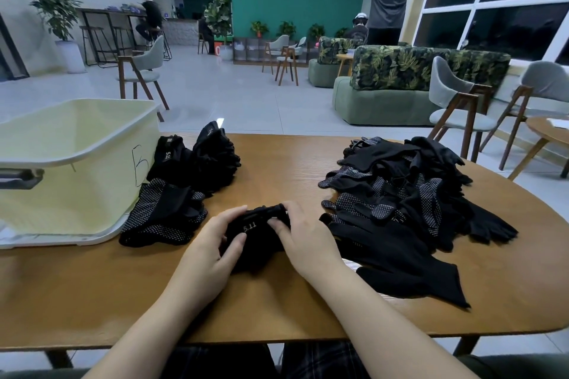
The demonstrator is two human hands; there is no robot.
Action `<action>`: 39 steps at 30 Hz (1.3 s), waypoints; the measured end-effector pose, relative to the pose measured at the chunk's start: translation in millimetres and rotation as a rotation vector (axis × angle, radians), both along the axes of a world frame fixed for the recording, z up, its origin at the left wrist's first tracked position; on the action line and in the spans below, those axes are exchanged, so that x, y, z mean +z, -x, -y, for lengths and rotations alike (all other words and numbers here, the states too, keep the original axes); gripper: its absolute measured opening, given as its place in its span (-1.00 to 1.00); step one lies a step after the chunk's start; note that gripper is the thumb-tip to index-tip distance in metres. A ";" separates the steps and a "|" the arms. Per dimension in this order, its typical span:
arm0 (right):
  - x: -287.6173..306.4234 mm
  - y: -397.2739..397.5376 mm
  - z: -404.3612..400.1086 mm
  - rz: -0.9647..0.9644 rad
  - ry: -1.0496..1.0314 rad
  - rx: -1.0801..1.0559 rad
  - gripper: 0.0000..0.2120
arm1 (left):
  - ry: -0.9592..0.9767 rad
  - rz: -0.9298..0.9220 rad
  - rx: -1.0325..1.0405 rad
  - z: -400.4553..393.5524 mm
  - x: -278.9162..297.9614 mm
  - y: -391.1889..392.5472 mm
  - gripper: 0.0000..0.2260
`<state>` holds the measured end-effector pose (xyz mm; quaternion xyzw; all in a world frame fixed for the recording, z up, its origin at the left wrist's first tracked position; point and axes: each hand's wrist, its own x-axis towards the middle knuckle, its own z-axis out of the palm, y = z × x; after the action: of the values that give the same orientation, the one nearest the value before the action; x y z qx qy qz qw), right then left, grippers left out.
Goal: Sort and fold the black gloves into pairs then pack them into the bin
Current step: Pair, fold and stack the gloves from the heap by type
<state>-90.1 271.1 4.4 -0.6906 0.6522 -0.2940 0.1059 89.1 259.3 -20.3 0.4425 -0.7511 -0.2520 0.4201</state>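
A folded black glove pair, marked 5.11 in white, lies on the wooden table in front of me. My left hand grips its left side with curled fingers. My right hand holds its right side, fingertips curled over the top. To the right spreads a loose pile of black gloves, some with white-dotted palms. Folded glove stacks sit left of centre, beside the pale yellow bin, which stands at the left with a letter written on its wall.
Chairs stand past the table's far right edge, beside a small round table. Beyond are a leaf-patterned sofa, potted plants and several people, one standing at the back right.
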 end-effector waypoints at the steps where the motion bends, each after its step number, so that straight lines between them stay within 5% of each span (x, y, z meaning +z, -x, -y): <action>1: 0.1 -1.9 4.5 -0.005 -0.018 -0.026 -0.68 | 0.008 0.002 0.022 2.7 -0.4 0.6 -0.59; 10: -2.4 -9.6 32.6 -0.119 -0.068 -0.195 -0.67 | 0.052 0.120 0.149 12.8 -4.0 3.2 -0.87; 19: -7.3 -14.5 32.8 -0.241 0.072 -0.026 -0.70 | 0.082 0.281 0.145 11.4 -8.9 2.8 -0.74; 24: -9.7 -11.7 28.6 -0.123 0.078 0.167 -0.72 | 0.100 0.315 0.159 10.7 -9.4 2.6 -0.71; 29: -6.9 -7.5 22.3 -0.112 -0.034 0.130 -0.73 | 0.119 0.384 0.180 13.7 -13.5 2.9 -0.62; 35: 0.8 -5.6 18.5 -0.209 -0.160 0.079 -0.42 | 0.121 0.396 0.117 10.6 -12.2 3.3 -0.67; 39: -6.8 -6.1 34.7 -0.286 -0.115 0.040 -0.52 | 0.158 0.371 0.088 11.4 -9.6 -0.3 -0.77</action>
<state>-84.0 236.4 -2.4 -0.7310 0.6627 -0.1524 0.0571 89.5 247.9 -29.9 0.4793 -0.8129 -0.0879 0.3188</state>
